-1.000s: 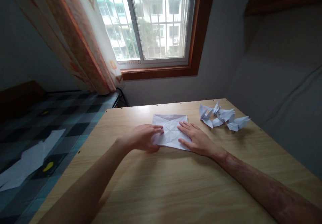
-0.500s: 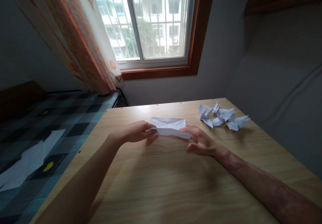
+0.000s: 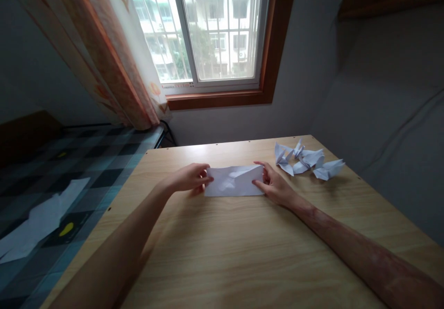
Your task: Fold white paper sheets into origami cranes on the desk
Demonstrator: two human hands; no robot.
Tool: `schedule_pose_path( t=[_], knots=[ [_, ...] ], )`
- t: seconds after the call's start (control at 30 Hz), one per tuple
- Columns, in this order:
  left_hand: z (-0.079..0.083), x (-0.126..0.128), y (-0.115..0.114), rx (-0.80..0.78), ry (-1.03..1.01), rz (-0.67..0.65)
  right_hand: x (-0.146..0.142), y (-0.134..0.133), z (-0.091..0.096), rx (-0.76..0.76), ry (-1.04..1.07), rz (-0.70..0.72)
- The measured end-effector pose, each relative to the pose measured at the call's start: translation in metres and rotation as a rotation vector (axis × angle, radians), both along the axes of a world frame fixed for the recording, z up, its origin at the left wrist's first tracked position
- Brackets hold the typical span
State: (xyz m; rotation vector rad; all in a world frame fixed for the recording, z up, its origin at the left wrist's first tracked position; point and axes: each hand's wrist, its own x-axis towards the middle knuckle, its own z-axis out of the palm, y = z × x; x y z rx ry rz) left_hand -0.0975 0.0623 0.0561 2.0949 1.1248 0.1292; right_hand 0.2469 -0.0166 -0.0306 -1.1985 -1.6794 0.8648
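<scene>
A white sheet of paper (image 3: 233,181), folded in half into a wide rectangle, lies on the wooden table (image 3: 243,253). My left hand (image 3: 189,178) pinches its left edge, fingers closed on the paper. My right hand (image 3: 274,183) grips the right edge with thumb and fingers. Both hands hold the doubled sheet at the table's middle, toward the far side.
Several folded white paper cranes (image 3: 307,161) lie at the table's far right. A bed with a checked cover (image 3: 79,170) and loose white paper (image 3: 38,223) stands to the left. Beyond the table are a window (image 3: 208,31) and a curtain (image 3: 104,50).
The flat creased sheet was lifted at its near edge and folded over away from me. My hands went from pressing it flat to pinching its two ends.
</scene>
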Motion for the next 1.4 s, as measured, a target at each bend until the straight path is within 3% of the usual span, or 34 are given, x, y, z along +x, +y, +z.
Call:
schedule_pose_path(
  t=[0.07, 0.17, 0.27, 0.33, 0.43, 0.53, 0.6, 0.83, 1.2, 1.4],
  knots=[
    [-0.003, 0.006, -0.004, 0.168, 0.135, 0.067, 0.000, 0.000, -0.003, 0.069, -0.089, -0.052],
    [-0.008, 0.023, -0.013, 0.607, 0.273, 0.221, 0.000, 0.000, -0.006, 0.241, -0.229, -0.099],
    [-0.021, 0.041, -0.025, 0.841, 0.219, 0.033, -0.001, -0.001, -0.003, 0.406, -0.376, -0.127],
    [-0.032, 0.051, -0.030, 0.852, 0.151, -0.098, -0.002, -0.004, 0.001, 0.475, -0.467, -0.115],
    [-0.049, 0.058, -0.035, 0.806, 0.070, -0.163, -0.006, -0.009, 0.008, 0.515, -0.571, 0.028],
    [-0.060, 0.056, -0.033, 0.695, 0.026, -0.225, -0.009, -0.015, 0.011, 0.462, -0.636, 0.230],
    [-0.062, 0.053, -0.031, 0.630, 0.059, -0.236, -0.010, -0.018, 0.011, 0.396, -0.665, 0.275],
    [-0.063, 0.051, -0.030, 0.580, 0.198, -0.131, -0.011, -0.020, 0.006, 0.310, -0.727, 0.206],
    [-0.062, 0.047, -0.028, 0.631, 0.336, 0.071, -0.002, -0.009, -0.006, 0.262, -0.824, 0.032],
    [-0.044, 0.036, -0.025, 0.633, 0.446, 0.125, -0.004, -0.010, -0.006, 0.239, -0.837, 0.032]
  ],
)
